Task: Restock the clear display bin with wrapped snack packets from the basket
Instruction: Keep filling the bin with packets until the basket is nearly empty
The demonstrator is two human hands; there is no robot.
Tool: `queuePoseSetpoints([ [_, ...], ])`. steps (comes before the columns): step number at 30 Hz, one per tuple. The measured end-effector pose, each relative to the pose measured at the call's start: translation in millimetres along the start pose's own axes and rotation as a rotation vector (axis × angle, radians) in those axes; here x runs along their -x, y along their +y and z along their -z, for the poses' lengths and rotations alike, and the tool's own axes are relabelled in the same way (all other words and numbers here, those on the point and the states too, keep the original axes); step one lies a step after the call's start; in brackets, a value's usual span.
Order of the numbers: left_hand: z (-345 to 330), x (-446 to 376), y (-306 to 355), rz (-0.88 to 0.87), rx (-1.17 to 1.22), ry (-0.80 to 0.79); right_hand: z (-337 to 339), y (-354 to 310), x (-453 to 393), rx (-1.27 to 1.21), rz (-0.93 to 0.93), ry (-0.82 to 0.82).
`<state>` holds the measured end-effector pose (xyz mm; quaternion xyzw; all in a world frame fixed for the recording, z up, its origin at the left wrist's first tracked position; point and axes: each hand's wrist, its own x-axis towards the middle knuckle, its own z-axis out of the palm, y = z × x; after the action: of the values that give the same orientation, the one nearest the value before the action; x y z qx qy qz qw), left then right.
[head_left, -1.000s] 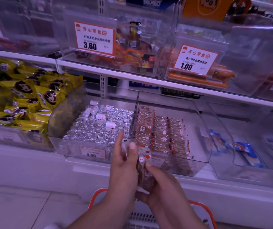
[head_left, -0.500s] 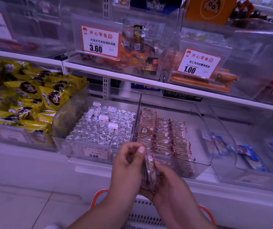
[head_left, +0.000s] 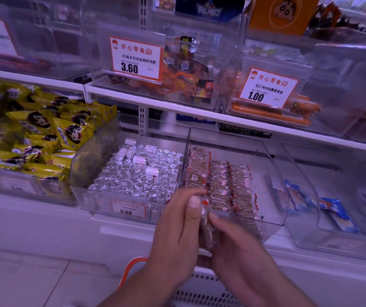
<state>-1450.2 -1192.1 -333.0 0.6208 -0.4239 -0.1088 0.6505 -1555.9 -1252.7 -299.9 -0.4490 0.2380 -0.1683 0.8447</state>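
Note:
A stack of brown wrapped snack packets [head_left: 206, 231] stands on edge between both my hands, just in front of the clear display bin [head_left: 275, 165]. My left hand [head_left: 177, 229] grips the stack from the left, thumb on top. From the right, my right hand [head_left: 237, 247] grips it with fingertips on its upper edge. Rows of the same packets [head_left: 226, 180] lie in the bin's left and middle part. The white basket [head_left: 199, 293] with an orange handle sits below my forearms, mostly hidden.
A bin of silver foil sweets [head_left: 137, 173] stands left of the display bin, and yellow packets [head_left: 36, 138] lie farther left. On the right, another clear bin holds blue packets [head_left: 332, 209]. The upper shelf [head_left: 199, 114] carries bins with price tags.
Both hands have closed tighter round the stack; my left fingers, raised a second ago, now curl onto it. The view has shifted downward slightly.

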Motion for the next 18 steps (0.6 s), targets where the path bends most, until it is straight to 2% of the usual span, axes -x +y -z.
queuePoseSetpoints([
  [3, 5.2, -9.4, -2.8, -0.051, -0.109, -0.093, 13.9, -18.1, -11.9, 0.102, 0.068, 0.017],
  [5, 10.0, -21.8, -5.8, -0.043, -0.149, -0.091, 24.0, -34.9, -28.8, 0.222, 0.171, 0.085],
  [6, 13.9, -29.5, -8.2, -0.035, -0.179, -0.055, 30.4, -43.9, -40.5, 0.375, 0.247, 0.145],
  [9, 28.6, -49.4, -17.7, 0.036, -0.325, 0.042, 58.9, -63.9, -82.5, 1.115, 0.496, 0.31],
  [11, 35.2, -54.8, -23.4, 0.078, -0.414, 0.038, 77.5, -65.3, -112.2, 1.473, 0.531, 0.231],
  [15, 35.9, -53.6, -27.2, 0.085, -0.573, -0.039, 99.4, -46.2, -159.7, 2.023, 0.546, -0.007],
  [16, 36.0, -53.3, -28.6, 0.083, -0.606, -0.06, 102.5, -41.0, -166.5, 2.143, 0.535, -0.019],
  [18, 37.3, -53.1, -31.4, 0.089, -0.65, -0.088, 106.2, -35.3, -171.0, 2.228, 0.455, 0.016],
])
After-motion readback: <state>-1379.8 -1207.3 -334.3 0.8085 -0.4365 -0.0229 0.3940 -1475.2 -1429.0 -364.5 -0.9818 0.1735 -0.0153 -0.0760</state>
